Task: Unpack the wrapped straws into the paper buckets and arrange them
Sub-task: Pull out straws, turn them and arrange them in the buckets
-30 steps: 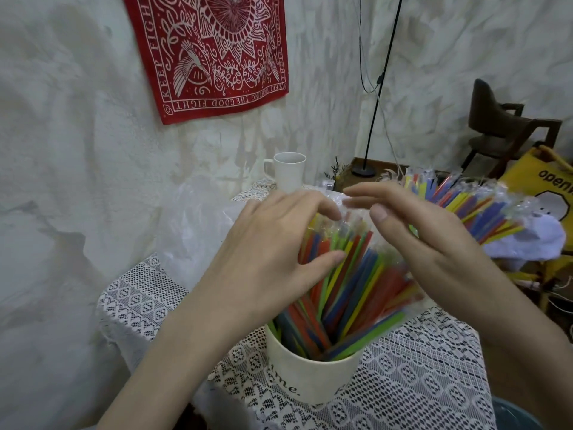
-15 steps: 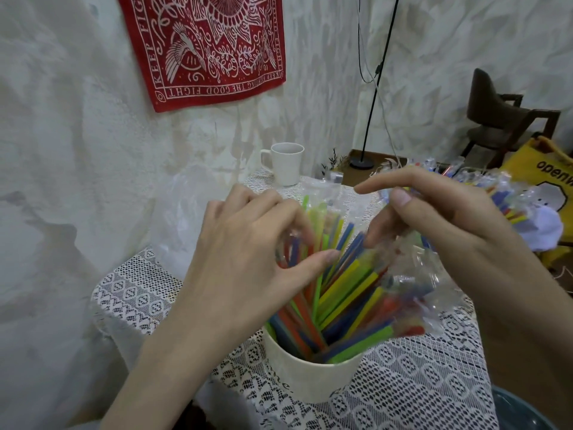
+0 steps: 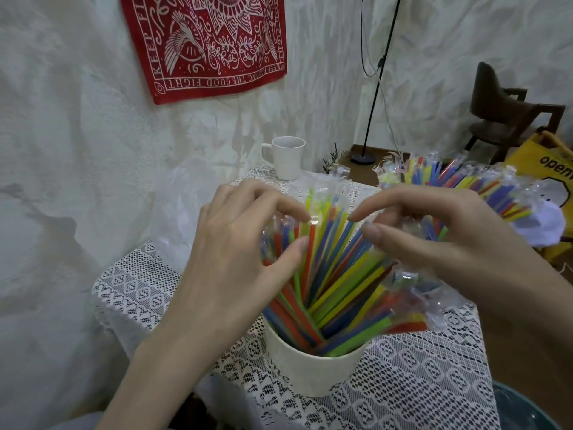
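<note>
A lace-covered table point(image 3: 418, 383) carries a cream bucket point(image 3: 310, 367) near its front edge, already packed with wrapped straws point(image 3: 341, 283) that fan up and out to the right. A second bunch of straws point(image 3: 465, 181) fans out behind the right hand; its container is hidden. So the filling looks largely done, and what is left is judged to be the arranging. The left hand point(image 3: 235, 259) curls over the near straw tops, thumb and fingertips touching the wrappers. The right hand point(image 3: 440, 240) curls likewise over the right of the fan; whether either hand truly pinches a straw cannot be told. A white mug point(image 3: 286, 161) stands at the back
</note>
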